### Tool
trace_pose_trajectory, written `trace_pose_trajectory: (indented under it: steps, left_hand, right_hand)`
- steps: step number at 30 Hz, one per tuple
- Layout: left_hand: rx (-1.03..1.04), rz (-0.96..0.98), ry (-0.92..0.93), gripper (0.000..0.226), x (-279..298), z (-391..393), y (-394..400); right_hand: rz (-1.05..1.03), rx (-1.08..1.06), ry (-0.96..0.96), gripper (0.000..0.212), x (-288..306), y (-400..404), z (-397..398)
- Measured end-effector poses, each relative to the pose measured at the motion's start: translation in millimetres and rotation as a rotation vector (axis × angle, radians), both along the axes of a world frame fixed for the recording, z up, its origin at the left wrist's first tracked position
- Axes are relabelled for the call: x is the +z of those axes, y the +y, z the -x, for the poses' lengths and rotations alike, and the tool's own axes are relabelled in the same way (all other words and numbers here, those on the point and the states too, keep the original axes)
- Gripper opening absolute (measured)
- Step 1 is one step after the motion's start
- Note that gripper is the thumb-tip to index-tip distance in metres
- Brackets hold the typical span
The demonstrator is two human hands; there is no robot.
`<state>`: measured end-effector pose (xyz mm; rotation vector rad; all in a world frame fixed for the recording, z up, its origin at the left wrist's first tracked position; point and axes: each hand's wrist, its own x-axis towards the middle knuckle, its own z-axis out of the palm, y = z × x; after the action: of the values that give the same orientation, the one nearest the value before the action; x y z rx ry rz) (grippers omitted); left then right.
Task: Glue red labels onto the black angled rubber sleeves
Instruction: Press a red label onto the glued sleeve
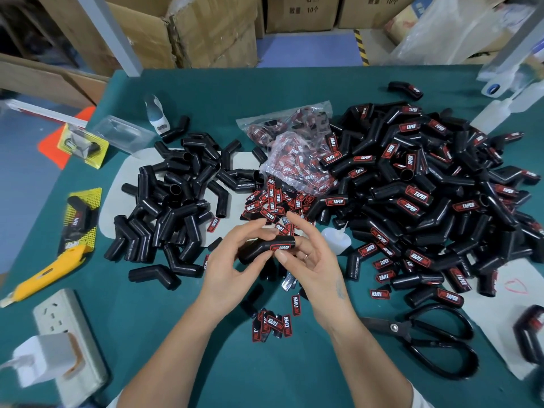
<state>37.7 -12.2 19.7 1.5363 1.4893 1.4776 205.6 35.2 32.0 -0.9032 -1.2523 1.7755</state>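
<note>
A black angled rubber sleeve (266, 247) with a red label (282, 247) on its side is held above the table centre. My left hand (232, 260) grips its lower end. My right hand (306, 248) pinches the labelled end, thumb pressing on the label. Bare sleeves (173, 201) lie heaped on the left. Labelled sleeves (426, 195) are piled on the right. Loose red labels (273, 201) lie behind my hands, and a few more labels (273, 322) lie in front. A small glue bottle (335, 238) sits just right of my right hand.
A plastic bag of labels (297, 148) lies mid-table. Black scissors (426, 337) rest at the front right. A yellow utility knife (50, 272) and a power strip (70, 343) are at the left. Squeeze bottles (494, 110) stand at the far right. Cardboard boxes (206, 30) stand behind the table.
</note>
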Motion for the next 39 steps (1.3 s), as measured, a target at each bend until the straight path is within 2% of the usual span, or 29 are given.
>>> trace_pose_trajectory:
  steps: [4,11,18,29,32,36,39]
  left_hand:
    - [0.019,-0.002,0.082,0.062,-7.3,-5.2,-2.0]
    - [0.033,-0.007,0.054,0.062,-8.5,-6.1,-2.1]
    - [0.016,-0.061,-0.037,0.065,-2.9,-9.0,-0.6]
    - [-0.001,-0.01,-0.151,0.055,-5.1,-3.9,2.0]
    - [-0.013,0.035,-0.157,0.048,-3.8,-2.2,3.0]
    - [0.004,0.149,-0.107,0.027,-2.7,2.1,5.5]
    - [-0.014,0.208,-0.139,0.017,-0.6,2.7,6.5]
  right_hand:
    - [0.035,-0.029,0.016,0.057,-1.3,-2.0,1.1]
    - [0.034,-0.034,0.016,0.056,-3.1,-1.7,0.7]
    - [0.045,-0.034,0.02,0.055,-6.1,-2.1,0.3]
    - [0.021,-0.041,0.085,0.051,-6.8,-1.4,0.2]
    - [-0.017,-0.034,0.051,0.051,-6.4,-2.2,-0.2]
    - [-0.14,0.002,-0.059,0.051,-8.6,-5.2,2.5]
    - [-0.194,0.016,-0.087,0.049,-9.9,-5.4,2.6]
